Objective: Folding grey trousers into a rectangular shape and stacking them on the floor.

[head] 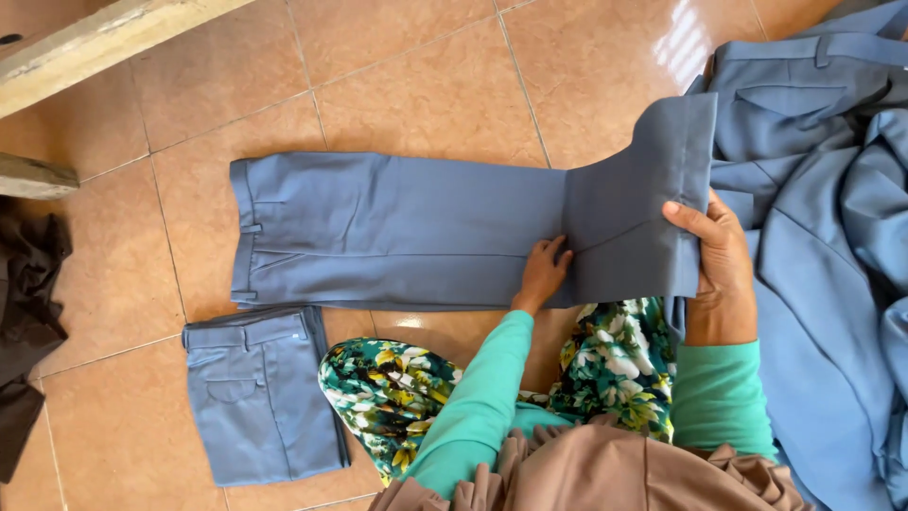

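A pair of blue-grey trousers (397, 232) lies flat on the tiled floor, waistband to the left. My left hand (542, 272) presses down on the trouser legs near the fold line. My right hand (719, 251) grips the hem end of the legs (643, 189) and holds it lifted up off the floor, bent upward at the fold. My sleeves are teal, and my floral-patterned knees sit just below the trousers.
A folded blue-grey pair of trousers (257, 393) lies at the lower left. A heap of the same blue-grey garments (823, 218) fills the right side. Dark cloth (24, 312) lies at the left edge, beside wooden beams (85, 43) at the top left.
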